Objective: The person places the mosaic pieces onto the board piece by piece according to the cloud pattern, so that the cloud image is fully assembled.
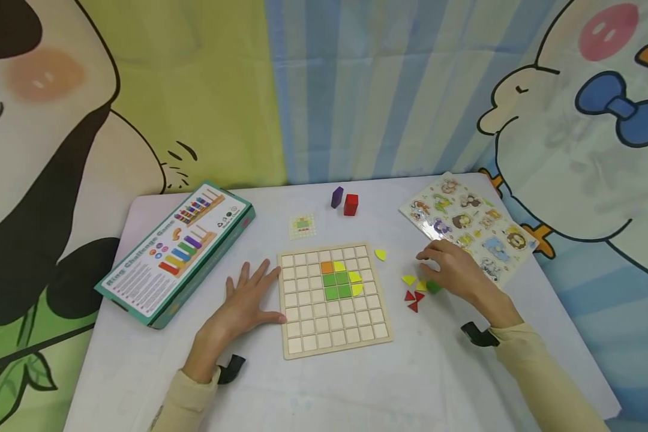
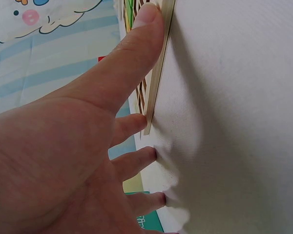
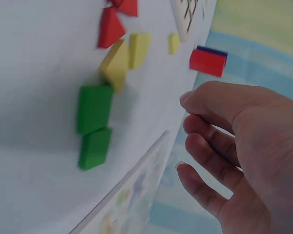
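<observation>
My left hand (image 1: 244,305) lies with its fingers spread at the left side of a wooden grid board (image 1: 309,329). In the left wrist view, its thumb (image 2: 139,41) touches the board's rim. On the board sit several green squares (image 1: 337,285), an orange square (image 1: 327,267) and yellow pieces (image 1: 355,276). My right hand (image 1: 453,269) hovers right of the board with loosely bent fingers, and nothing shows between them. Below it on the table are green pieces (image 3: 94,109), yellow pieces (image 3: 116,62) and red triangles (image 3: 111,28). Another yellow piece (image 1: 380,255) lies beside the board's upper right.
A small pattern card (image 1: 302,226) lies behind the board, near a red block (image 1: 351,204) and a purple block (image 1: 337,197). A green game box (image 1: 175,252) occupies the left. An animal sticker sheet (image 1: 475,225) lies at right. A printed curtain (image 1: 356,90) hangs behind the table.
</observation>
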`<state>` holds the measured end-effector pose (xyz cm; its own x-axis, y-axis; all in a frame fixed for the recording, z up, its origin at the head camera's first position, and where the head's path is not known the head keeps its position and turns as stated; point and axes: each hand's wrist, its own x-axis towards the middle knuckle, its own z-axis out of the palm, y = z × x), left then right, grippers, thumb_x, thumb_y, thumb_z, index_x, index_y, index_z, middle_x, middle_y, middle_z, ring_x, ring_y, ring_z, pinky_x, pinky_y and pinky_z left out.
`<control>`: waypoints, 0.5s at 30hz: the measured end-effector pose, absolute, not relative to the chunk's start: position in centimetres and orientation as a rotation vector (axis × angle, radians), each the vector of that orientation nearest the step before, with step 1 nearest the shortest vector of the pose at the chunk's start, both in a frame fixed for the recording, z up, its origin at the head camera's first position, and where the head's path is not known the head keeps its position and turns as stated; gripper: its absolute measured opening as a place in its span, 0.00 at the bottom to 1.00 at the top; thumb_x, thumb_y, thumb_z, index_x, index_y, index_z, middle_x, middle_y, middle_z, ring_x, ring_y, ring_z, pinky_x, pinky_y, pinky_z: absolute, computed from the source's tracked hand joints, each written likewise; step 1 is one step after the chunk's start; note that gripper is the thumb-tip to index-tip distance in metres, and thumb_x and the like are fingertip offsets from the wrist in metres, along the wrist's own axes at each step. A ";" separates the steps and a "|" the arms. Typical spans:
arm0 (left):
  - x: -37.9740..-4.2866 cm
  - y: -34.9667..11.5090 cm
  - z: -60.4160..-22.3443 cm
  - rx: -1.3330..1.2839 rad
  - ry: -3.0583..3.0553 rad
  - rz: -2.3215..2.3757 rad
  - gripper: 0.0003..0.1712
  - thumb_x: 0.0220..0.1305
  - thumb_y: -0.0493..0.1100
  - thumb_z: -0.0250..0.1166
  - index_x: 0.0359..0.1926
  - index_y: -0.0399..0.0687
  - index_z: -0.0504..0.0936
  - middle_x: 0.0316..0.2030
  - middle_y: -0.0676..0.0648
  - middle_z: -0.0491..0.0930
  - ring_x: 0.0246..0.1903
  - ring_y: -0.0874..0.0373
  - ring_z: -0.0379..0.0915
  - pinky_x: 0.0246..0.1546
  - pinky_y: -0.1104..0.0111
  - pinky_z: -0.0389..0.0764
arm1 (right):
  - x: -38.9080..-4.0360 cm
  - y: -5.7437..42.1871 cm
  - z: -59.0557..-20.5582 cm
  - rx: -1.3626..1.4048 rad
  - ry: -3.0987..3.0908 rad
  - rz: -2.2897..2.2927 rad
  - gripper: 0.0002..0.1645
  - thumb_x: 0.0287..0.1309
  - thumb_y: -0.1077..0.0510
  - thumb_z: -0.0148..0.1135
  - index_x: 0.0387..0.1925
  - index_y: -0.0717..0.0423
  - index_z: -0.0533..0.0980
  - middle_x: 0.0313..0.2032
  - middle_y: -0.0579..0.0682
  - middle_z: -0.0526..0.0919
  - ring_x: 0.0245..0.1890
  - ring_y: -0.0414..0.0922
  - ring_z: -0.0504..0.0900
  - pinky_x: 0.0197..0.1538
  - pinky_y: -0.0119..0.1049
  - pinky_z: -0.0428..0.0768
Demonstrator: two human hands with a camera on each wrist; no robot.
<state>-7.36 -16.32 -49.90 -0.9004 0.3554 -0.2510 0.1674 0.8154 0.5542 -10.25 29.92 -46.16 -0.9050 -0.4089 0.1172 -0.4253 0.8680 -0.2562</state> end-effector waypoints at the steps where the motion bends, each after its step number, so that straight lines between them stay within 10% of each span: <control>1: -7.4 -16.4 -49.9 0.395 2.659 0.765 0.64 0.45 0.58 0.81 0.79 0.52 0.57 0.81 0.38 0.44 0.78 0.27 0.26 0.66 0.23 0.30 | -10.2 30.3 -46.3 0.644 -2.988 0.432 0.13 0.52 0.63 0.76 0.41 0.59 0.87 0.41 0.53 0.83 0.41 0.49 0.81 0.45 0.47 0.84; 15: -7.4 -16.4 -50.2 0.384 2.631 0.757 0.65 0.46 0.60 0.80 0.80 0.53 0.55 0.81 0.40 0.42 0.78 0.28 0.24 0.67 0.25 0.28 | -12.2 29.1 -49.0 0.741 -2.916 0.529 0.13 0.59 0.61 0.72 0.46 0.57 0.86 0.43 0.52 0.83 0.43 0.49 0.82 0.43 0.46 0.83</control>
